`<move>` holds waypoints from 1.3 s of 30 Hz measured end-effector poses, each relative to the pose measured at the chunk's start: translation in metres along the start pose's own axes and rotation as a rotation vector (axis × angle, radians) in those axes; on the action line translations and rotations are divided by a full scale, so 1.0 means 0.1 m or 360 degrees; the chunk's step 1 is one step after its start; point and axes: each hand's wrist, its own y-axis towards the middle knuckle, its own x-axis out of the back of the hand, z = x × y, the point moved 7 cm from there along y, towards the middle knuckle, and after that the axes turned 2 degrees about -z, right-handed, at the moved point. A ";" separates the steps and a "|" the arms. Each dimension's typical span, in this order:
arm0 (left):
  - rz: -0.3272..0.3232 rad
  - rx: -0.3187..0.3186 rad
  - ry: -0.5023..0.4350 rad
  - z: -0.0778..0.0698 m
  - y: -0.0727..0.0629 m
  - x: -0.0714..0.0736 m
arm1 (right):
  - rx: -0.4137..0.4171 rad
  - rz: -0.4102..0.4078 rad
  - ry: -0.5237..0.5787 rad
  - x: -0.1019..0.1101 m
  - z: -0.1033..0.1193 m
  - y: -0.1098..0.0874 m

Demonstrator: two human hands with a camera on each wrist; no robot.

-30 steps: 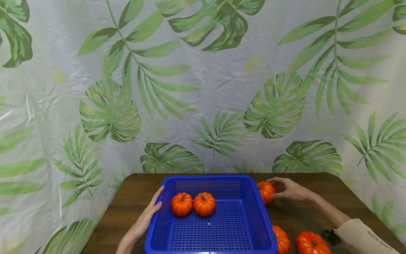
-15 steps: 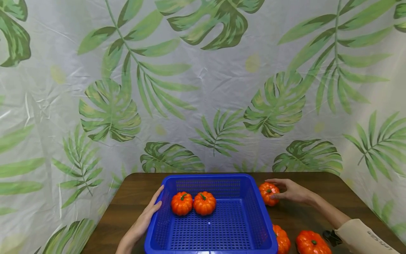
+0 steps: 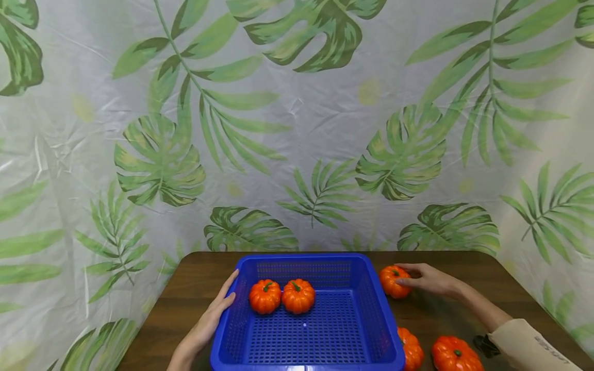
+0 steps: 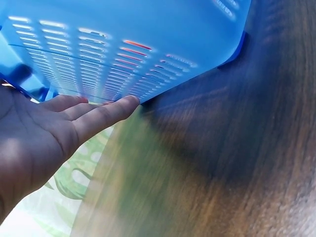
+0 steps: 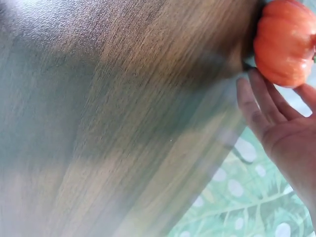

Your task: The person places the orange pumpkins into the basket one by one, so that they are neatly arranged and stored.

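Right hand on mini pumpkin, left hand flat along blue basket

Right hand (image 3: 429, 279): thumb across near face, fingers round the far side, gap just the fruit's width; holding one glossy orange mini pumpkin (image 3: 393, 286), green stem up. How firm, can't tell. Right wrist view: fingers fairly straight, fingertips at its lower edge.

Left hand (image 3: 211, 318): fingers extended, nothing gripped, laid along the basket's outer wall at 9 o'clock, thumb up near the rim.

From basket centre, 12 being the far side: held pumpkin is outside at 2 o'clock, just beside the wall; contact unclear. Inside blue perforated plastic basket (image 3: 306, 350): left inner pumpkin (image 3: 265, 298) at 10, right inner pumpkin (image 3: 298, 297) at 11, side by side, stems up. Outside toward 4: near pumpkin (image 3: 411, 351), partly behind the rim, then outer pumpkin (image 3: 456, 354), cut by frame bottom.

Beige sleeve (image 3: 529, 342), lettering unreadable; small black object (image 3: 487, 346) beside its cuff. Dark wood-grain table (image 3: 445, 317). Leaf-print sheet (image 3: 325, 139) behind, at 12.
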 end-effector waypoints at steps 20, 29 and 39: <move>-0.0004 0.0022 -0.0024 0.02 0.00 -0.01 | 0.0146 -0.0073 -0.0050 0.00 -0.04 -0.11; -0.0006 0.0024 -0.0009 0.01 0.00 0.00 | 0.0215 -0.0090 0.0107 -0.06 -0.04 -0.10; -0.0019 0.0034 -0.0013 0.01 0.00 -0.01 | 0.0236 -0.0244 -0.0058 0.00 0.02 -0.09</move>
